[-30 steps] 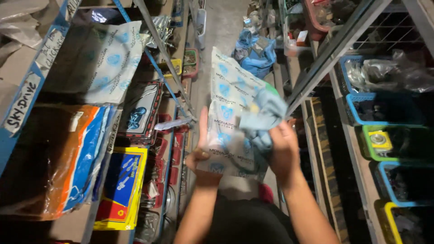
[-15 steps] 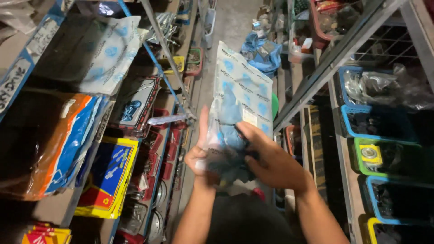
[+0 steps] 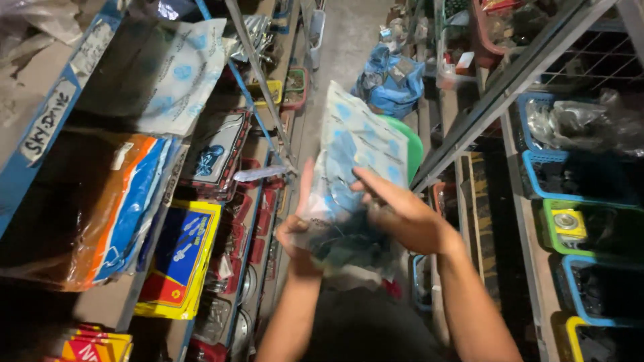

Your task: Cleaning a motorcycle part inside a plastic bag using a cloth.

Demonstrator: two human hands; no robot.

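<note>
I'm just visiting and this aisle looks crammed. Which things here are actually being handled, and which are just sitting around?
In hand:
- clear plastic packet with pale blue print, held up by the left hand and right hand

Lying about:
- orange and blue packet on the left shelf
- yellow and blue box
- blue bag on the floor
- green basket on the right shelf

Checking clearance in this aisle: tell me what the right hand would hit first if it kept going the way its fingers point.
The right hand points left across the clear printed bag it already touches; beyond that, probably the left-side shelving, though depth is unclear.
</note>
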